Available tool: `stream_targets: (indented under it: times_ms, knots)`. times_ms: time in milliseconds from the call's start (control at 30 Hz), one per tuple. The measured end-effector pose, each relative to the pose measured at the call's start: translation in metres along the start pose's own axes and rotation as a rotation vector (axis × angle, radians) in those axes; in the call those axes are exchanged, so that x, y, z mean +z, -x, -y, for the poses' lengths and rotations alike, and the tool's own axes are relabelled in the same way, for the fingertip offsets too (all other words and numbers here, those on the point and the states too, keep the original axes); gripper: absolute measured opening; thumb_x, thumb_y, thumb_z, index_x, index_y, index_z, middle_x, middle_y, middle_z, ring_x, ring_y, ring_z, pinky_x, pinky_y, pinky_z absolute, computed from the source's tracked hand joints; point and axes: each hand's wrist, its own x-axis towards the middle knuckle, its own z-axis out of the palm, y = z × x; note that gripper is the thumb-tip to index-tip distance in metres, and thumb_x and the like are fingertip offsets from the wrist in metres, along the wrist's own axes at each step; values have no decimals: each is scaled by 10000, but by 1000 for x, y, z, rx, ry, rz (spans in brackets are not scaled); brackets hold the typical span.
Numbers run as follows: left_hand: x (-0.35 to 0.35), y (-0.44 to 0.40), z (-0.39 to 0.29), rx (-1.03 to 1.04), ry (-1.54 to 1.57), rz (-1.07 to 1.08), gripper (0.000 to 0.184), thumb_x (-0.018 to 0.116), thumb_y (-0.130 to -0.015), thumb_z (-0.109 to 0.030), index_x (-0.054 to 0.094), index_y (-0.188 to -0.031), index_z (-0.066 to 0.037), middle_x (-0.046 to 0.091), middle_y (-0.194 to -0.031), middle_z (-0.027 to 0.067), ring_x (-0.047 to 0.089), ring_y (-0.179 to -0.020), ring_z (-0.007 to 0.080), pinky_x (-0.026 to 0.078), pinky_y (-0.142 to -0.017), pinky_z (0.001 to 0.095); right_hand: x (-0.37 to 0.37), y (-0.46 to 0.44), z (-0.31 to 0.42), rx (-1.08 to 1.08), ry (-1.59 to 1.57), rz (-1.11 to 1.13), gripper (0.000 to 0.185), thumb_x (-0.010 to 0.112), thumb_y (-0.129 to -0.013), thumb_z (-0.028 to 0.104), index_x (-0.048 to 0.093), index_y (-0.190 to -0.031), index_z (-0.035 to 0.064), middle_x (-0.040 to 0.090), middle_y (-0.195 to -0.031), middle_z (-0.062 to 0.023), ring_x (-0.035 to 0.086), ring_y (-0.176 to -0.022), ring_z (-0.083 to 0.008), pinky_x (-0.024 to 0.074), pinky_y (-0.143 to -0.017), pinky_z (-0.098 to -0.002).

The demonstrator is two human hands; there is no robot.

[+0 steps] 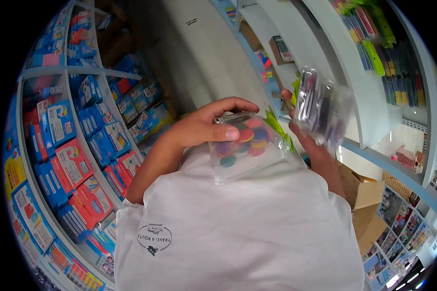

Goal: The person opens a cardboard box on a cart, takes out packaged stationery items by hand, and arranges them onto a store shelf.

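Observation:
My left hand (211, 127) holds a clear plastic pack of colourful round discs (250, 145) against the front of the white shirt, thumb on its face and fingers behind it. Bright green packaging (279, 130) shows at the pack's right edge. To the right, my right hand (303, 138) grips clear plastic packs with dark and silvery items inside (322, 106). Its fingers are partly hidden behind those packs, and a strip of green shows beside them.
Shelves of blue and red boxes (75, 165) rise on the left. White shelving (342, 53) with hanging green-topped packs (374, 56) stands on the right. An open cardboard box (366, 194) sits at the lower right. Pale floor (194, 53) runs between the shelves.

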Motion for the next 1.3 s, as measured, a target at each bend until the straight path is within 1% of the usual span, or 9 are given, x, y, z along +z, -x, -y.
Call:
stream_targets:
  times_ms: [33,267,433,533,600,733,867,933,1300]
  knots:
    - [-10,1,-5,-23,59,17,895,769,-766,-548,496,-1401,21,546,-1380,139,522,-1267,244,383,-1084,372,2,-13,6,236,-149,77,685,635,-895,485,464,-1476,166,460,-1475,-205,565,-1173,-343,531,-807,-489]
    - [-103,-6,-28,65,-199,252,691,775,-867,-355,507,-1423,-44,504,-1440,95,450,-1352,242,346,-1130,372,93,-40,-7,413,383,94,653,697,-864,473,540,-1377,99,580,-1267,-138,602,-1082,-258,520,-859,-429]
    - [-145,-24,-66,-255,-104,235,696,801,-840,-298,506,-1408,-25,508,-1399,97,464,-1296,213,391,-1076,349,143,-88,5,534,599,-22,638,741,-843,464,595,-1306,51,665,-1119,-90,629,-1018,-197,512,-897,-386]
    - [-184,-52,-70,-246,-284,199,757,827,-787,-321,505,-1398,-11,517,-1385,133,480,-1303,249,394,-1078,346,153,-135,8,647,662,-233,721,780,-788,495,599,-1295,17,665,-1231,-135,633,-1134,-264,506,-979,-421]
    - [-212,-71,-82,-228,-379,165,787,815,-777,-357,495,-1403,-4,501,-1416,163,498,-1302,279,411,-1070,352,171,-170,12,775,593,-107,593,679,-906,456,566,-1331,57,624,-1241,-70,576,-1154,-201,445,-1031,-382]
    - [-273,-91,-132,-248,-473,89,765,742,-838,-420,471,-1424,-9,509,-1420,173,534,-1272,276,432,-1049,345,232,-266,31,858,727,63,696,705,-885,427,495,-1418,32,566,-1377,-91,530,-1262,-223,405,-1093,-388]
    - [-315,-89,-205,-316,-24,-20,789,675,-904,-473,394,-1469,1,545,-1371,148,553,-1221,209,468,-987,329,278,-353,41,921,748,308,839,761,-813,465,442,-1456,30,548,-1391,-112,523,-1270,-224,411,-1078,-366]
    - [-338,-93,-211,-77,260,-3,839,672,-895,-513,381,-1468,26,538,-1377,160,556,-1215,226,466,-995,333,291,-392,46,931,761,349,849,763,-811,467,435,-1461,32,541,-1399,-108,518,-1274,-222,412,-1074,-365]
    - [-475,-119,-201,145,837,-299,1041,799,-715,-524,363,-1502,0,514,-1448,190,506,-1337,326,407,-1124,445,337,-564,7,937,758,297,864,794,-799,364,393,-1497,51,547,-1374,-88,520,-1244,-201,406,-1063,-351]
